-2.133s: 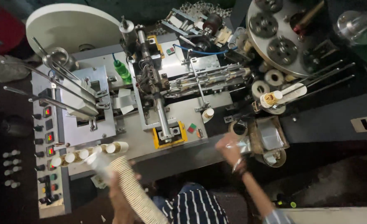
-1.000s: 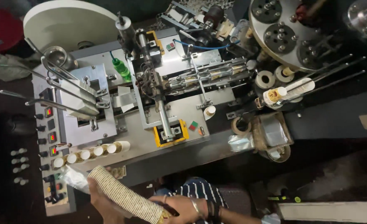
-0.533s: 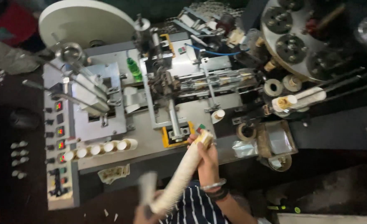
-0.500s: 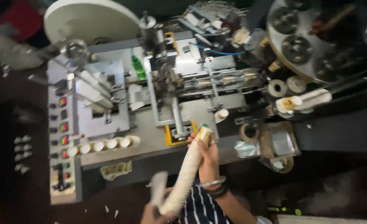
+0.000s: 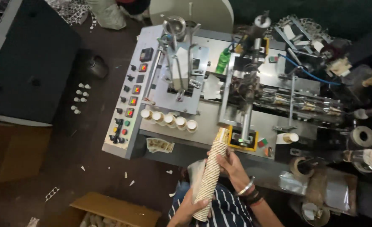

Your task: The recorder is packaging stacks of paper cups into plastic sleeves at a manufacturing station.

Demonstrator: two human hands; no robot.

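Here the step in hand looks like gathering finished paper cups: a long stack of cups (image 5: 210, 176) is held slanted in front of the machine, its top just beside the yellow-framed outlet (image 5: 243, 141). The left hand (image 5: 190, 208) has its fingers clenched round the stack's lower end; the right hand (image 5: 232, 166) grips its upper part, fingers wrapped on it. Next, by my judgement, the stack wants keeping straight so no cups slip apart. A row of single cups (image 5: 169, 120) stands on the tabletop (image 5: 211, 117) near the control panel (image 5: 129, 101) with its small red displays. A brown cardboard box (image 5: 114, 210) lies open on the floor.
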